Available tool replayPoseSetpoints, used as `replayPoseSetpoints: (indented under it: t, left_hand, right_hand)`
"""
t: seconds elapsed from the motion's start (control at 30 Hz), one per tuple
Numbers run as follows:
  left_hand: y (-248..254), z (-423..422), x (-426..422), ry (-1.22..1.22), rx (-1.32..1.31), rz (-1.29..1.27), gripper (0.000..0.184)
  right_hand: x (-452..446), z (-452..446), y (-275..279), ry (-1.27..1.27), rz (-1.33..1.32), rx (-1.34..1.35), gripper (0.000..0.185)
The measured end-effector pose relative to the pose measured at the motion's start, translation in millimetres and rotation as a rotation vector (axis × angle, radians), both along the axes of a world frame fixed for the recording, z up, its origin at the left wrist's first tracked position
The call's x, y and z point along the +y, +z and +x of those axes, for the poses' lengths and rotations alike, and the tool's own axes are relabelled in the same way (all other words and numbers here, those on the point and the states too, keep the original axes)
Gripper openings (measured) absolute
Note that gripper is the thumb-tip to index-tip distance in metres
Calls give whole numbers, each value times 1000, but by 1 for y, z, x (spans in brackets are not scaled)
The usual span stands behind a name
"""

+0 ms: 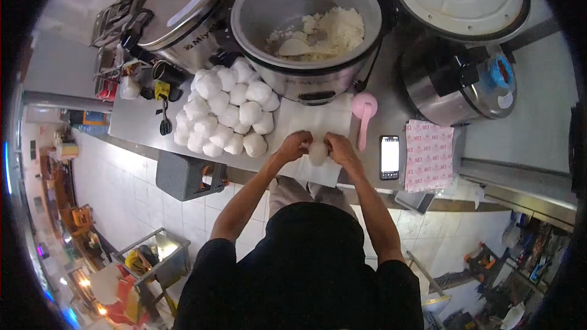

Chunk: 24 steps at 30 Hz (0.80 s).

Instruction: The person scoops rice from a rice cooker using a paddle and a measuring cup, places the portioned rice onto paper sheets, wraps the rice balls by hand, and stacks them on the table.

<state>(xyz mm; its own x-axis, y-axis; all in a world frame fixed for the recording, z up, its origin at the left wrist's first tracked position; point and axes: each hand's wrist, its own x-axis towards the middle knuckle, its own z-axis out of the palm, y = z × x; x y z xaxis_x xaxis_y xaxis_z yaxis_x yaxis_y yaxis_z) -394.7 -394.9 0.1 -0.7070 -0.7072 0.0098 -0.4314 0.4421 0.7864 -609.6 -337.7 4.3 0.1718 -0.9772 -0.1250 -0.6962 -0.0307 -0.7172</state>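
Both hands are at a white ball-shaped bundle (317,153) on white paper (293,123) at the counter's front. My left hand (296,146) pinches its left side, and my right hand (337,148) pinches the right side with curled fingers. Left of the paper lies a pile of several white wrapped balls (229,107). Behind the paper stands an uncovered rice cooker (306,76) with white rice (345,29) and a pale paddle (295,47) inside. A pink scoop (364,110) rests right of the paper, handle towards me.
A phone (389,157) lies beside pink-printed paper sheets (429,154) on the right. Closed steel cookers stand at the back left (189,30) and right (428,91). A black utensil (165,123) is left of the pile. A grey box (180,175) is below the counter's front edge.
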Motion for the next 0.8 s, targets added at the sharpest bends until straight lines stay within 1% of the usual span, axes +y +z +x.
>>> replayPoseSetpoints:
  t: [0.03,0.07,0.13,0.17,0.23,0.27,0.33,0.4,0.43,0.47,0.53,0.57,0.6,0.63,0.67,0.7,0.73,0.8]
  left_hand:
    - [17,5,-1,-4,20,184,34]
    - [33,10,2,-10,38,376,34]
    - [54,19,11,-63,198,557,33]
    - [64,25,15,-81,282,641,33]
    - [83,28,28,-84,381,643,32]
    - [90,29,35,-75,428,630,32]
    - [85,37,53,-30,558,713,35]
    - [85,50,63,30,493,689,35]
    - [102,59,68,109,543,767,31]
    - [103,71,71,172,527,726,31]
    - [105,89,76,288,497,653,31]
    - [109,96,80,363,507,620,30]
    - [117,98,83,435,428,571,30]
    - [125,99,85,506,350,524,29]
    - [128,99,87,577,272,477,29]
    - [124,96,90,624,357,429,28]
    - [133,94,87,658,350,443,28]
    - [151,92,84,713,331,478,29]
  right_hand:
    - [-4,-4,7,55,132,-86,29]
    - [-3,-9,13,104,213,-249,30]
    - [2,-15,58,211,386,-581,31]
    - [5,-17,61,209,460,-678,31]
    - [2,-13,67,244,608,-863,32]
    - [-2,-6,71,245,625,-879,33]
    - [-4,11,80,233,659,-915,35]
    - [-1,27,77,209,654,-1078,32]
    - [0,32,77,216,534,-800,29]
    - [3,36,77,208,481,-734,29]
    - [14,50,94,178,372,-603,32]
    - [20,59,95,82,457,-734,30]
    - [28,63,93,-19,542,-861,31]
    - [33,78,111,-128,553,-969,31]
    - [39,92,128,-237,554,-1079,36]
    - [43,107,127,-151,321,-795,40]
    - [46,119,129,-70,96,-509,44]
    - [35,140,145,-207,208,-597,46]
